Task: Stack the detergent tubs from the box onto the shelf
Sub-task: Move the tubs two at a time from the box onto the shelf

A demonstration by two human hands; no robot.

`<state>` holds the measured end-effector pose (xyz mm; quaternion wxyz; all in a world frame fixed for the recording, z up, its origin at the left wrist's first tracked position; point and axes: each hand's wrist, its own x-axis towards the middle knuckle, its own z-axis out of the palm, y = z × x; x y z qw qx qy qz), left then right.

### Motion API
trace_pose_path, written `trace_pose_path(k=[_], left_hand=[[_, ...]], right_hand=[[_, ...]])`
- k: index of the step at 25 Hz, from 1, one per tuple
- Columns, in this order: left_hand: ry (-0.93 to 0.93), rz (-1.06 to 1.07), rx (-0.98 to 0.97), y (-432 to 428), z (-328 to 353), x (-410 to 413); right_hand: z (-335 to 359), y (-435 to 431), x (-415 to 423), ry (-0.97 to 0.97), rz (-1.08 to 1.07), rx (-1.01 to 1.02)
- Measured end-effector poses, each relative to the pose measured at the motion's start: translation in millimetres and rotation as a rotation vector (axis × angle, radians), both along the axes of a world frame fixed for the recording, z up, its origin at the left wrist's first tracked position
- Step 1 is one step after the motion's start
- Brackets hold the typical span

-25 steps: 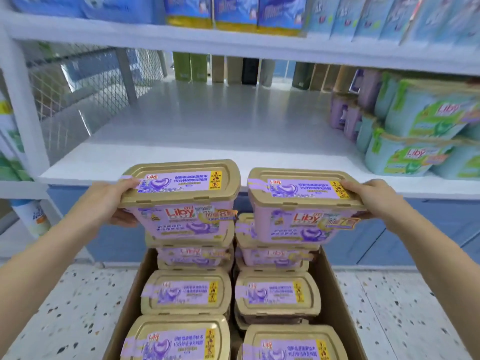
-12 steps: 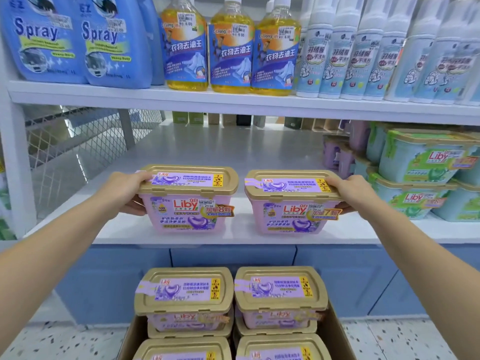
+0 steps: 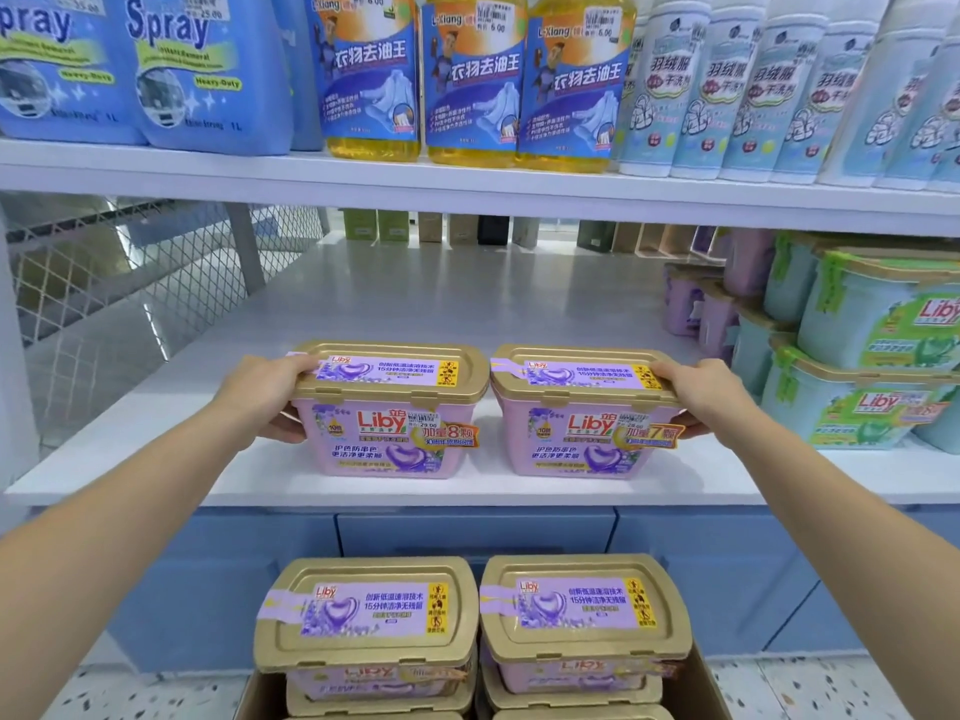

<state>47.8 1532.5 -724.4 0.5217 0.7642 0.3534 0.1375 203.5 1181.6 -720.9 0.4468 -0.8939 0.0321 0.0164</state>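
Note:
Two pink detergent tubs with gold lids stand side by side at the front of the white shelf (image 3: pixel 156 459). My left hand (image 3: pixel 270 394) grips the left end of the left tub (image 3: pixel 389 413). My right hand (image 3: pixel 701 394) grips the right end of the right tub (image 3: pixel 587 415). Both tubs sit upright, lids nearly touching. Below, the cardboard box (image 3: pixel 696 688) holds several more stacked tubs, the top two being a left one (image 3: pixel 369 615) and a right one (image 3: pixel 582 610).
Green and lilac tubs (image 3: pixel 872 366) are stacked at the shelf's right end. A wire mesh panel (image 3: pixel 104 293) closes the left side. The shelf above (image 3: pixel 467 184) carries blue spray jugs, yellow bottles and white bottles. Behind the two tubs the shelf surface is bare.
Both hands lifted the two tubs from above the box up and forward onto the shelf's front edge. In the last half second the tubs settled slightly farther onto the shelf.

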Motion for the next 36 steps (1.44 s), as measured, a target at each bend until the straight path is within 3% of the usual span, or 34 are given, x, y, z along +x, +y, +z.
trace_pose_path(k=[10, 12, 15, 19, 22, 24, 26, 29, 33, 36], left_hand=[[-0.038, 0.056, -0.003, -2.8, -4.7, -2.4], [-0.088, 0.062, -0.021, -3.1, -11.5, -8.4], [-0.177, 0.129, 0.012, -5.6, -36.0, -33.2], [-0.222, 0.224, 0.432, -19.7, -90.0, -88.5], [-0.136, 0.208, 0.534, -30.8, -129.8, -123.6], [0.035, 0.080, 0.448, -32.0, -157.9, -134.9], [0.129, -0.027, 0.209, -35.2, -174.7, -135.9], [0.094, 0.026, -0.195, -51.1, -176.6, -127.5], [0.143, 0.064, -0.297, -59.5, -171.4, -122.0], [0.133, 0.104, -0.299, -58.3, -171.3, -121.4]], right_hand=[[-3.3, -9.6, -12.0, 0.148, 0.051, 0.180], [-8.7, -14.0, -16.7, 0.103, 0.038, 0.271], [-32.3, -27.7, -33.9, -0.124, -0.062, 0.352], [-87.2, -51.4, -73.1, -0.244, -0.045, -0.004], [-125.5, -60.8, -101.1, -0.164, -0.009, -0.323], [-151.7, -64.5, -114.0, -0.059, 0.050, -0.434], [-170.4, -65.6, -121.9, 0.058, 0.092, -0.419], [-177.2, -60.0, -129.2, 0.205, 0.126, -0.114], [-176.6, -47.9, -130.4, 0.237, 0.077, 0.075], [-177.8, -44.5, -129.5, 0.220, 0.006, 0.084]])
